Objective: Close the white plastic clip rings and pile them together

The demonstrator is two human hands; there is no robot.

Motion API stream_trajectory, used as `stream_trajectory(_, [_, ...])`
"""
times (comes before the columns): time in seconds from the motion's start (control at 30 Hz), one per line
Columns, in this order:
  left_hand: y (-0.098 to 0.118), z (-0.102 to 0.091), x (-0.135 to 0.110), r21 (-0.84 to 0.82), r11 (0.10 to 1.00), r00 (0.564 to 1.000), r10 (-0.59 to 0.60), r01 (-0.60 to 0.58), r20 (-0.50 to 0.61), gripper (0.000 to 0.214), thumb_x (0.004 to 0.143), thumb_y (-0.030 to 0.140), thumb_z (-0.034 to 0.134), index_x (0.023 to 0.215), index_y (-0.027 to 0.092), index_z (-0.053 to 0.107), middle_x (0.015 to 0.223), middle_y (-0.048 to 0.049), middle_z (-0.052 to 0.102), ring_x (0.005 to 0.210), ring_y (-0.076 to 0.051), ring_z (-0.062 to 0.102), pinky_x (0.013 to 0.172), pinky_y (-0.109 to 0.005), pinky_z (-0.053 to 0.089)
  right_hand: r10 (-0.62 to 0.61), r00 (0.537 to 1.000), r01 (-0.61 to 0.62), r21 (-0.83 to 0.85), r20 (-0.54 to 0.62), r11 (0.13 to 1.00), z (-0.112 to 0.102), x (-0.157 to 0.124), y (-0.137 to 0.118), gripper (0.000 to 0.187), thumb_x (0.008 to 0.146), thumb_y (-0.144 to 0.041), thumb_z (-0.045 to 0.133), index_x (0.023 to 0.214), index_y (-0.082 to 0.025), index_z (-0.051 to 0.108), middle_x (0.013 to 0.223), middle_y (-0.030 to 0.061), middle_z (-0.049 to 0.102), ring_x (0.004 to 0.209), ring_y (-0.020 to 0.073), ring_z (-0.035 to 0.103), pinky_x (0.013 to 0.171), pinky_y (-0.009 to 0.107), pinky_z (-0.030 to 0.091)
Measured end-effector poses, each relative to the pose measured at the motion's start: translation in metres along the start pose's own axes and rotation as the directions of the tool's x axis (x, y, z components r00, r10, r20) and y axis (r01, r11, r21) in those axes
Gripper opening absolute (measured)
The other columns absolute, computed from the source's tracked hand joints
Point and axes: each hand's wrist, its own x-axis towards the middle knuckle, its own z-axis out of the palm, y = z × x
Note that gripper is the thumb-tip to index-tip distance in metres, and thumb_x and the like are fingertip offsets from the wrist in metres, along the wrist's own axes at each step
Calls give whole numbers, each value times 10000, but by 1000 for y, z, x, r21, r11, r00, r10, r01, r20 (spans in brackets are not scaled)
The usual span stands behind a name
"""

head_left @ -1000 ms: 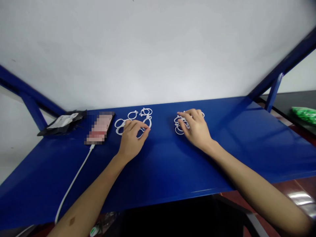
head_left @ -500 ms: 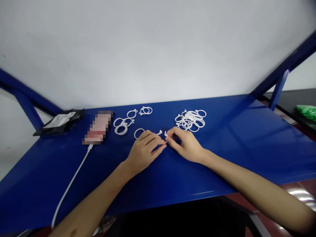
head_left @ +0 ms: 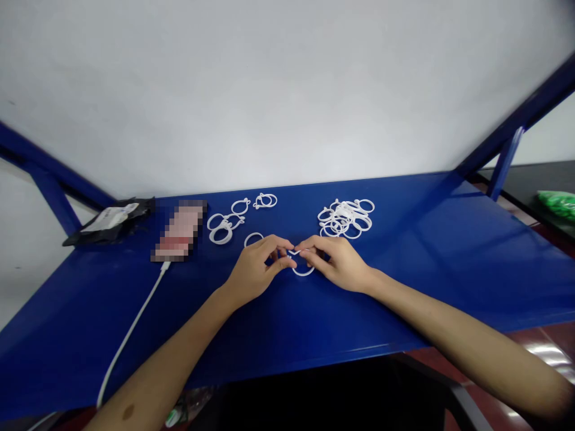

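Both hands meet near the middle of the blue desk (head_left: pixel 404 287). The left hand (head_left: pixel 254 269) and the right hand (head_left: pixel 336 263) each pinch the top of one white ring (head_left: pixel 302 275) with thumb and fingertips, so both hands are closed on it. The white ring sits right between the two hands. Its round bottom part shows below the fingertips, toward the front edge of the desk. I cannot tell if it touches the desk. Behind the right hand, nearer the back edge, is a pile of rings (head_left: pixel 345 218). It is near the hand but not touching it. Behind the left hand lies a single ring (head_left: pixel 251 234), just beside the fingers. A few loose rings (head_left: pixel 223 227) lie further back and to the left. Toward the back left corner lies a phone (head_left: pixel 179 232) with a white cable (head_left: pixel 130 335) running to the front edge. A black bag (head_left: pixel 110 218) lies beside the phone.
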Motion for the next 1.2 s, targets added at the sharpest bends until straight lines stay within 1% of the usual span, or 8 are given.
stream_trajectory(0.2, [-1,3,-2,48,999,999,-24,27,-47,271,909,491,654,911,220,671,732,32,692,655,-121,628,666,-250,496,-59,996,55,53,63,997,-1,-1,-2,179,1018,-249,504,1064,-193,668,981,35,748,779,118,681,707,239,507])
stream_trajectory(0.4, [-1,4,-5,133,989,990,77,-61,-114,297,934,500,619,889,210,666,692,30,687,652,-132,617,695,-283,467,-55,995,47,104,78,994,0,-1,-6,185,1023,-247,500,1042,-179,670,919,35,739,724,114,670,679,239,516])
stream_trajectory(0.6, [2,5,-7,171,974,982,166,-149,-88,406,976,545,516,793,205,645,656,25,666,618,-135,605,703,-308,440,-141,984,128,119,111,985,2,-3,-8,193,1027,-226,482,1030,-175,668,951,52,738,807,132,686,739,257,531])
stream_trajectory(0.77, [-7,0,-1,245,966,993,102,-86,-54,355,971,532,531,907,207,660,739,2,676,740,-173,628,761,-323,471,-87,994,89,-28,66,996,4,-2,-7,222,1040,-231,439,1058,-179,654,972,53,724,827,141,679,761,271,526])
stream_trajectory(0.87, [-18,-7,3,355,935,1000,-8,11,-9,344,959,525,552,1077,214,641,928,-38,688,917,-228,624,858,-380,485,-69,997,61,-244,-25,968,-5,2,3,242,1037,-278,450,1065,-186,671,1006,79,701,899,185,660,801,324,521])
stream_trajectory(0.93, [-26,-11,3,444,892,996,-86,88,-26,336,950,483,578,1146,214,623,1064,-75,664,1026,-270,594,924,-432,476,-72,982,4,-366,-172,930,-17,6,13,259,1032,-307,460,1052,-189,689,984,92,685,900,209,635,808,359,512])
stream_trajectory(1.07, [-35,-15,2,582,795,981,-193,171,-25,356,929,429,592,1177,179,645,1128,-130,624,1086,-344,537,938,-516,457,-89,891,-164,-499,-445,851,-45,15,37,248,1011,-315,493,1032,-212,718,941,92,669,902,241,584,837,415,484])
stream_trajectory(1.2, [-36,-16,0,615,772,972,-232,161,37,324,949,418,547,1119,180,686,1088,-132,627,1048,-344,551,895,-514,460,-30,839,-285,-486,-543,826,-61,19,58,266,989,-305,500,999,-206,747,909,94,686,858,247,561,826,436,477])
